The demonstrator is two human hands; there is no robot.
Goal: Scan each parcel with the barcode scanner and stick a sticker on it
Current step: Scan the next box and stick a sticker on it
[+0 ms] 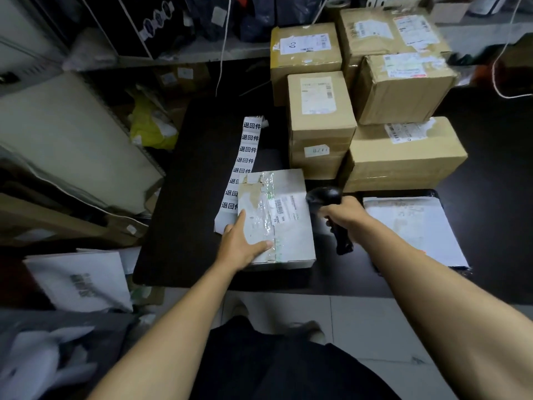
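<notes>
Flat taped cardboard parcel (277, 217) at frame centre pressed by left hand (243, 241), fingers straight, glossy black barcode scanner (328, 209) gripped by right hand (344, 216), sticker strip (242, 166) partly hidden behind parcel

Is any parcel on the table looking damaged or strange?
Yes. The grey parcel under the left hand has torn, peeling paper and wrinkled tape on its top left part. It also lies on the lower end of the sticker strip, covering some stickers.

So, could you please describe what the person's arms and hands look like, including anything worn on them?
Both forearms are bare up to the frame edge, with no sleeves showing. The left hand and right hand wear no gloves; no watch, ring or wristband is visible.
</notes>
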